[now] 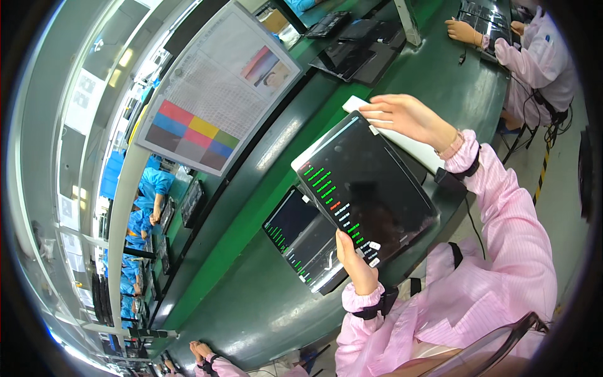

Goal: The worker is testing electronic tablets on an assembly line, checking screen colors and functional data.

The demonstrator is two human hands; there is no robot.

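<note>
A dark tablet [370, 182] lies tilted in front of me, its lit screen showing rows of green text with one red line. My left hand [358, 265] grips its near left edge, thumb on the front and the other fingers hidden beneath. At the far right corner is my right hand [418, 124], with fingers stretched out over the tablet's edge and nothing clasped in them. Behind that hand runs a long white flat object [408, 143], partly covered. A second tablet [295, 220] with green text rests on the bench, partly under the first one.
The green bench [251, 314] carries more dark tablets [352, 50] at the far end. A printed sheet on a stand [220, 88] rises at the left. One co-worker [534, 69] in pink works at upper right; several people in blue [154, 188] sit along the left line.
</note>
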